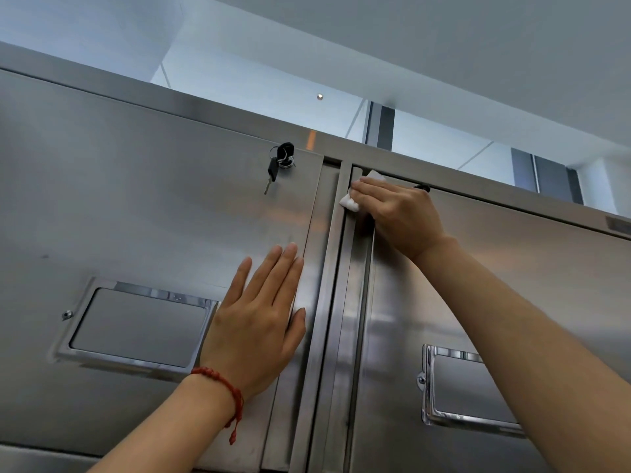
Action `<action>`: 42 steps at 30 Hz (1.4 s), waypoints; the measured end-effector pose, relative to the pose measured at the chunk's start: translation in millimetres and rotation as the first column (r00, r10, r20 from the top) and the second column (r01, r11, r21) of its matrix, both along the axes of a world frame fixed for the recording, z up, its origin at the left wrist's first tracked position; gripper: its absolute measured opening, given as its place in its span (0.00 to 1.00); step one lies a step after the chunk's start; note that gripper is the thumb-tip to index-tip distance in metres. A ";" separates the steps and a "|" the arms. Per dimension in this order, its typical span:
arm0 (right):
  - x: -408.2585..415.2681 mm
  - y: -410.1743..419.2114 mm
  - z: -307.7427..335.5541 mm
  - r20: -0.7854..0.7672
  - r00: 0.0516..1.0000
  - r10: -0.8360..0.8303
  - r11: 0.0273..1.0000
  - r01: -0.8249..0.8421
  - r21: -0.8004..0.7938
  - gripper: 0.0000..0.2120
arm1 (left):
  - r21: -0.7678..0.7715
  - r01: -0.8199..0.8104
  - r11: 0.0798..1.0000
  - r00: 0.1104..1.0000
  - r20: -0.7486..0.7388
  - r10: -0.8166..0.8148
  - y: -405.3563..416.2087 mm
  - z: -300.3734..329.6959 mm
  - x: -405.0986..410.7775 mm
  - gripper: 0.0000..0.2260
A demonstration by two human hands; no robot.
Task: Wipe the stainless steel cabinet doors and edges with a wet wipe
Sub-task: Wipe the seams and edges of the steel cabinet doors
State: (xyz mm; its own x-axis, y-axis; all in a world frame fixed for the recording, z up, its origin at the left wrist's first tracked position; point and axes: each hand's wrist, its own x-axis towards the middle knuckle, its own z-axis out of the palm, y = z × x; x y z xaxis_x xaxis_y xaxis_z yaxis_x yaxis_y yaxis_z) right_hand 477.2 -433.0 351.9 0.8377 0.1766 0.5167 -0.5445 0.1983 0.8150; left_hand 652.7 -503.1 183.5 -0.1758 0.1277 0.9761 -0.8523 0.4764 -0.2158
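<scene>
A white wet wipe (351, 198) is pressed against the top inner edge of the right cabinet door (495, 285) by the right hand (397, 215); the fingers are curled over the wipe, and bits of it show above and below the fingertips. Just left of that grip the vertical centre post (336, 302) between the two doors is seen. A small dark item is partly hidden behind the knuckles; what it is cannot be told. Below and to the left of the grip, the left hand (261, 322) is laid flat on the left cabinet door (136, 206), fingers straight and together, nothing held. A red bead bracelet (227, 390) is worn on that wrist. Up and left of the wipe, a bunch of keys (278, 163) is hung from the left door's lock. A recessed handle (140, 327) is set beside the left hand, and another (467, 387) lies below the right forearm.
</scene>
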 end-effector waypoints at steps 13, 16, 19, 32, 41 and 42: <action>10.1 -2.6 3.2 0.140 0.988 0.064 0.997 -0.068 0.026 0.17 | 0.005 0.011 1.000 1.000 -0.004 -0.011 0.4 -1.0 0.2 0.25; 11.0 -1.0 1.2 0.174 0.984 0.049 0.998 -0.055 0.032 0.12 | 0.002 0.014 1.000 1.000 -0.003 -0.014 1.0 -0.5 0.3 0.25; 10.3 0.9 -3.0 0.185 0.982 0.042 0.999 -0.048 0.026 0.13 | 0.006 0.008 1.000 1.000 0.000 -0.008 1.3 -0.7 0.4 0.25; 21.8 7.4 -32.5 0.219 0.971 0.097 0.995 -0.095 -0.017 0.09 | -0.017 0.026 1.000 0.996 0.081 -0.025 11.3 5.9 13.7 0.24; 40.7 2.6 -51.1 0.280 0.958 0.061 0.998 -0.055 -0.031 0.10 | -0.066 0.041 0.997 0.997 0.066 -0.036 10.1 23.1 41.1 0.24; 41.6 1.5 -52.6 0.284 0.957 0.063 0.998 -0.054 -0.039 0.10 | -0.061 0.037 0.997 0.998 0.061 -0.034 8.7 25.1 43.7 0.24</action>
State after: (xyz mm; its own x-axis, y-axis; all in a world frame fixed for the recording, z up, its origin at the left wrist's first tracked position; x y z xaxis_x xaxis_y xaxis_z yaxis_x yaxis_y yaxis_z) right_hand 518.9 -431.5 299.3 0.6439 0.2401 0.7264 -0.7649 0.1811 0.6182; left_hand 696.5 -494.3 208.5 -0.2275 0.1950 0.9541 -0.8199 0.4902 -0.2957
